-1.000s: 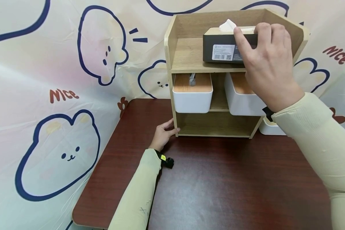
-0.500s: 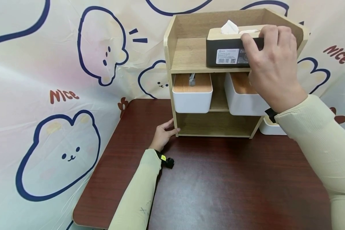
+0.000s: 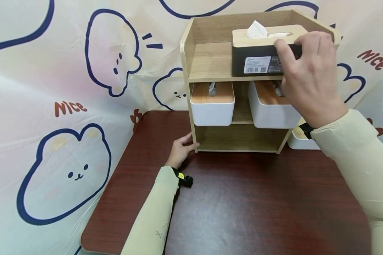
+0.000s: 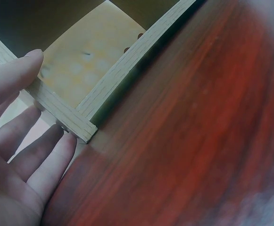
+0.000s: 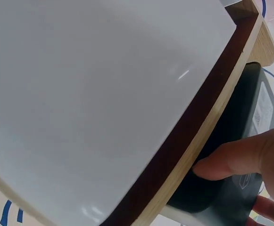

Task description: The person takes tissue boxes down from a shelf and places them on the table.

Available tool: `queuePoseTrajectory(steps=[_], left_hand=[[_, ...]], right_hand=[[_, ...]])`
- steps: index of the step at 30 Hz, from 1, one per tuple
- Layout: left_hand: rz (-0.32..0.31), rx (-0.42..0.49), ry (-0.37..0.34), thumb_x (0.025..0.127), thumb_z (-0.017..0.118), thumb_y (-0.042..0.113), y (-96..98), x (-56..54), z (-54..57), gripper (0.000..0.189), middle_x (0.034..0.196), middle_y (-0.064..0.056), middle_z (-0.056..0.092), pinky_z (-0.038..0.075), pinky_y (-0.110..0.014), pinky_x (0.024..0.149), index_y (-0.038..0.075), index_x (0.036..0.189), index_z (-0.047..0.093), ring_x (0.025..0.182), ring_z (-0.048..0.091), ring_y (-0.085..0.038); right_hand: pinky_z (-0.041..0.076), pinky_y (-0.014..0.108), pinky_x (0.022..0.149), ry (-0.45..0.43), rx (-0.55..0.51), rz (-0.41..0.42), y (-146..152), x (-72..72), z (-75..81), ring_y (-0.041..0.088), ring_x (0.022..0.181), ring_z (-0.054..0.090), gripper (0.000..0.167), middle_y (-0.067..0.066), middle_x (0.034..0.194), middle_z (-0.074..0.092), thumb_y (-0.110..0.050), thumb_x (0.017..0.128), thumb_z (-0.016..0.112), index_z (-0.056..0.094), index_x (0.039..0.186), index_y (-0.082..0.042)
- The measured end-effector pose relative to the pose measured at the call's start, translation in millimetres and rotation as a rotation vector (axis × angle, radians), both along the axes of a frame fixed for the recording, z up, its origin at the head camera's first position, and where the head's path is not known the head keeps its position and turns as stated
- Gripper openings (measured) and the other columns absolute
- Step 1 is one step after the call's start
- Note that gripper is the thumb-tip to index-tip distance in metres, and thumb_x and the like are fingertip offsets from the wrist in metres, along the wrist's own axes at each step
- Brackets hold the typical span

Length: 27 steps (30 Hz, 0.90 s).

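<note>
My right hand (image 3: 316,76) grips the right end of a black tissue box (image 3: 239,60) with a light wood-coloured lid and a tissue sticking out. The box sits on the top level of a wooden desk shelf (image 3: 204,62), its labelled side at the front edge. In the right wrist view my thumb (image 5: 236,160) presses the dark box (image 5: 221,188) close by the board's edge. My left hand (image 3: 180,150) holds the shelf's left side panel near its foot. In the left wrist view the thumb (image 4: 14,77) lies inside the panel (image 4: 63,110), fingers outside.
Two white bins with wood-coloured lids, a left one (image 3: 213,114) and a right one (image 3: 271,115), fill much of the middle level. Another white container (image 3: 301,143) stands right of the shelf. The dark red tabletop (image 3: 258,205) meets a cartoon-print sheet (image 3: 67,148) at the left.
My right hand has shifted the tissue box rightward and a little toward the front edge, and more of its lid shows. My left hand stays at the side panel.
</note>
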<state>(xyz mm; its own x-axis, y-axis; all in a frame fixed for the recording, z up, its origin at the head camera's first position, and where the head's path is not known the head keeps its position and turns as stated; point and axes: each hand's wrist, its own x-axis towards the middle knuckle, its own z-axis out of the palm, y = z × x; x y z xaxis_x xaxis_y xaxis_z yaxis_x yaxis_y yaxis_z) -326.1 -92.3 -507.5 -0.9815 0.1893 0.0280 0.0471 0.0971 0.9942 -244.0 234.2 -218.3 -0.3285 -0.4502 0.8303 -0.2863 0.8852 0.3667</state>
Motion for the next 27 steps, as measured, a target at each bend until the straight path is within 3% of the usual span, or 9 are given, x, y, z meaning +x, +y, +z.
queuePoseTrajectory(steps=[5, 8, 12, 19, 27], left_hand=[[0.014, 0.01, 0.055, 0.079, 0.084, 0.024, 1.1, 1.3, -2.2, 0.063, 0.135, 0.001, 0.057, 0.041, -0.036, 0.101, 0.021, 0.137, 0.059, 0.133, 0.041, -0.014], [0.02, 0.007, 0.073, 0.078, 0.084, 0.026, 1.4, 1.9, -2.6, 0.064, 0.134, 0.0, 0.058, 0.039, -0.038, 0.103, 0.021, 0.137, 0.059, 0.133, 0.041, -0.016], [0.018, -0.001, 0.063, 0.078, 0.084, 0.028, 0.5, 2.1, -2.4, 0.065, 0.135, -0.001, 0.057, 0.038, -0.038, 0.104, 0.021, 0.137, 0.058, 0.133, 0.04, -0.016], [0.02, -0.009, 0.065, 0.078, 0.084, 0.028, 0.5, 2.5, -2.5, 0.065, 0.135, -0.001, 0.057, 0.037, -0.037, 0.104, 0.021, 0.138, 0.058, 0.133, 0.04, -0.016], [0.031, -0.008, 0.064, 0.079, 0.083, 0.026, 1.3, 3.7, -1.8, 0.064, 0.135, 0.0, 0.057, 0.038, -0.036, 0.103, 0.02, 0.138, 0.058, 0.133, 0.04, -0.015]], right_hand=[[0.038, 0.055, 0.073, -0.016, 0.011, -0.018, 3.3, 3.3, -0.1, 0.052, 0.093, 0.042, 0.042, 0.032, 0.106, 0.043, 0.004, 0.088, 0.042, 0.046, 0.13, -0.001], [0.037, 0.056, 0.074, -0.022, -0.006, 0.016, 5.4, 4.0, -0.9, 0.052, 0.094, 0.042, 0.044, 0.032, 0.107, 0.044, 0.006, 0.087, 0.044, 0.047, 0.131, -0.001], [0.036, 0.057, 0.078, -0.017, -0.05, 0.074, 7.5, 4.3, -3.6, 0.052, 0.097, 0.041, 0.046, 0.033, 0.109, 0.044, 0.006, 0.086, 0.047, 0.048, 0.131, -0.002], [0.036, 0.058, 0.077, -0.006, -0.086, 0.102, 11.6, 8.9, -6.5, 0.051, 0.098, 0.043, 0.047, 0.032, 0.109, 0.045, 0.006, 0.087, 0.052, 0.05, 0.133, -0.005], [0.036, 0.06, 0.081, -0.011, -0.14, 0.124, 16.0, 16.2, -9.7, 0.052, 0.1, 0.041, 0.05, 0.032, 0.11, 0.046, 0.008, 0.085, 0.047, 0.052, 0.132, -0.007]])
